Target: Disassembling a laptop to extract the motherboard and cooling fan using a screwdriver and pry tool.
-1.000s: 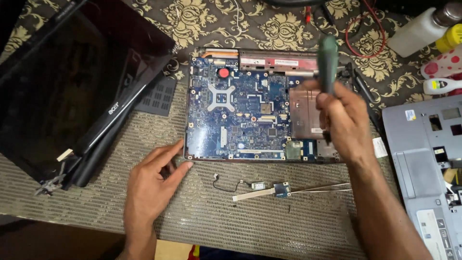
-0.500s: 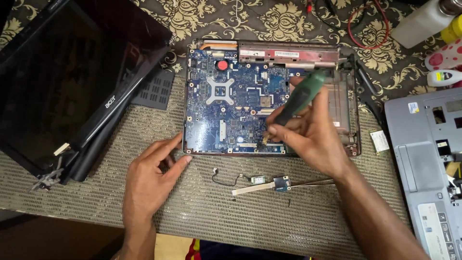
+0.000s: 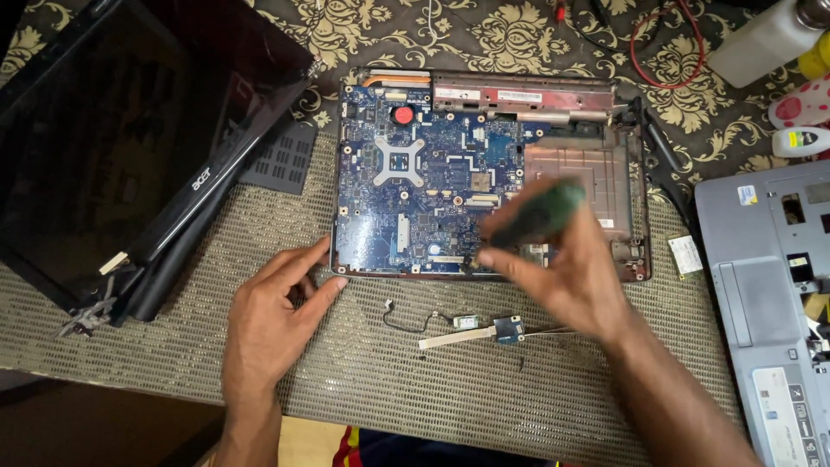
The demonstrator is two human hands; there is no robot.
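Observation:
An opened laptop base (image 3: 629, 182) lies in front of me with its blue motherboard (image 3: 424, 195) exposed. My right hand (image 3: 566, 272) grips a green-handled screwdriver (image 3: 540, 210), its tip down at the board's lower middle edge; the hand is blurred. My left hand (image 3: 272, 316) rests flat on the mat, fingertips touching the base's lower left corner. A small loose circuit board with a ribbon and thin wires (image 3: 484, 329) lies on the mat just below the base.
A detached black screen panel (image 3: 121, 147) lies at the left, with a dark vent cover (image 3: 278, 160) beside it. A grey laptop palmrest cover (image 3: 769, 294) sits at the right. White bottles (image 3: 765, 39) and red wires (image 3: 666, 60) are at the back right.
My right hand has brought the screwdriver down from upright above the base's right side to the lower middle edge of the motherboard. My left hand has stayed put.

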